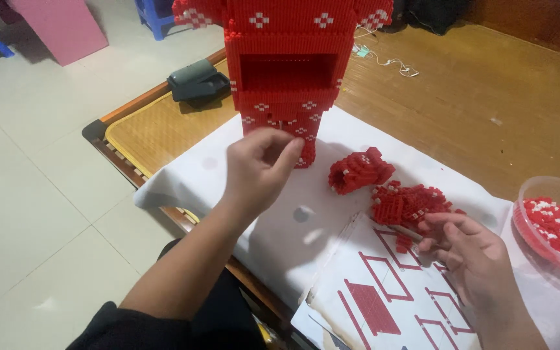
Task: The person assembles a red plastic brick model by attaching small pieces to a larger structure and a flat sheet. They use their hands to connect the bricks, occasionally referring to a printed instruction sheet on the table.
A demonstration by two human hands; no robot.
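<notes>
I take this for a home room: pale tiled floor (27,194), a low wooden table (487,97), blue plastic stools (157,16), earphones (390,61) left out.

The person's left hand (260,165) and right hand (471,256) are both bare, with no gloves, rings, watch or bracelet visible. The left forearm is uncovered up to near the elbow, where a dark, black-looking sleeve is pushed up. The right wrist shows no sleeve. Dark clothing covers the lap below.
</notes>
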